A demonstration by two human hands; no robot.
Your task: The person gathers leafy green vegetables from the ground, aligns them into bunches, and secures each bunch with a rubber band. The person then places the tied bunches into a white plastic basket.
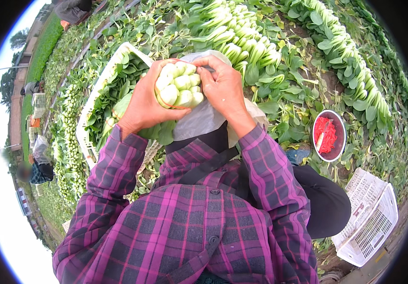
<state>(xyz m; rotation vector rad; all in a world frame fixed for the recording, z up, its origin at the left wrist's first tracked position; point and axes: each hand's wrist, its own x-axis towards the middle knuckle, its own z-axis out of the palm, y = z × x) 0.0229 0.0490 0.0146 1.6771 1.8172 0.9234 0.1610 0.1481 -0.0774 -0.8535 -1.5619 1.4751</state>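
Note:
My left hand [143,96] is wrapped around a bundle of bok choy [179,85], its pale stem bases turned up towards me. A thin red rubber band [177,107] runs around the bundle. The fingertips of my right hand [220,83] pinch the band at the bundle's right side. Green leaves of the bundle hang below my left hand. Under both hands lies a translucent plastic sheet [193,124] over my lap. Just left of my left hand stands a white plastic crate [87,103] holding leafy bok choy.
Rows of cut bok choy [248,44] lie ahead and at the right [360,76]. A bowl [345,136] with red rubber bands and a knife [320,141] sits at right, near an empty white crate [376,234]. Other people [42,170] work at far left.

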